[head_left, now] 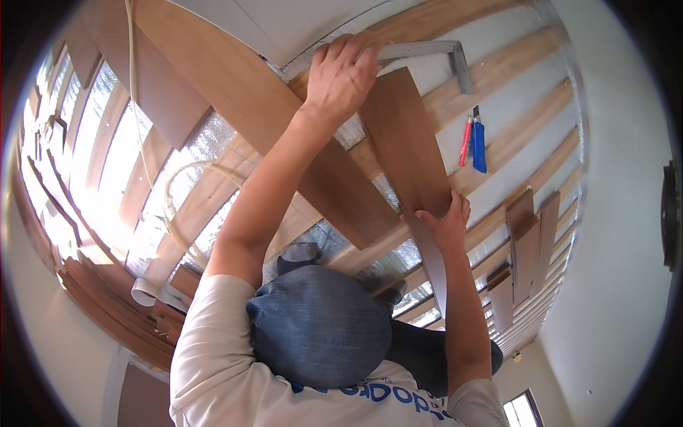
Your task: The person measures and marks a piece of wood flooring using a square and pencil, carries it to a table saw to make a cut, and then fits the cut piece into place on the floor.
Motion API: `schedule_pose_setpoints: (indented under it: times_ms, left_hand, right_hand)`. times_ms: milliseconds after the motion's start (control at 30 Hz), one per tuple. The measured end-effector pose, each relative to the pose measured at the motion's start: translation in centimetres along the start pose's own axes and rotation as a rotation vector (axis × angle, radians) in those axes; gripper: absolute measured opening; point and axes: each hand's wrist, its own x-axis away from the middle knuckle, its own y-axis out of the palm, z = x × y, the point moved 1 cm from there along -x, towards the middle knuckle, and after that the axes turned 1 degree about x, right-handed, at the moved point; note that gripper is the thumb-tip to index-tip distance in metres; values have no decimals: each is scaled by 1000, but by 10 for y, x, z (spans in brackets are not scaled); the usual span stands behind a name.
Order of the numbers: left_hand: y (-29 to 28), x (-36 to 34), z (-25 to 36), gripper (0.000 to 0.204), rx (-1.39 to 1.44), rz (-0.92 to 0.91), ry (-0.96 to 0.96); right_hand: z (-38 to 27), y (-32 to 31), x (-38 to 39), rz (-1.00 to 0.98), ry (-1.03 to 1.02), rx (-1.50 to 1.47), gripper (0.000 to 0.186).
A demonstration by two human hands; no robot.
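My left hand (343,77) is closed on a flat grey metal bar (420,50), whose right end bends sharply toward me. The bar crosses above the far end of a brown wooden floorboard (398,135). At that board's near right edge, my right hand (447,219) grips it, the thumb lying on its face and the fingers along the side. Another long floorboard (284,156) runs diagonally under my left forearm. Right of the gripped board, a blue utility knife (479,148) and a red pencil-like stick (466,141) lie side by side.
Wooden battens (512,85) with gaps between them span the floor, silver foil showing in places. Short board pieces (523,235) lie stacked at right. A pale hose (171,206) loops at left, near a white roll (144,292) and piled boards (107,306). A wall (612,178) stands right.
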Motion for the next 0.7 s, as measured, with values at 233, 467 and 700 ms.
schedule_pose_setpoints:
  times_ms: [233,467,700]
  left_hand:
    - [-82,97,7,25,271,-139,-380]
    - [-91,147,26,39,86,-291,-170]
    - [-85,152,26,47,77,-314,-143]
  right_hand:
    - [2,-2,2,16,63,-73,103]
    - [-23,-32,20,22,52,139,80]
    - [-36,-33,54,-105,135,-57,65]
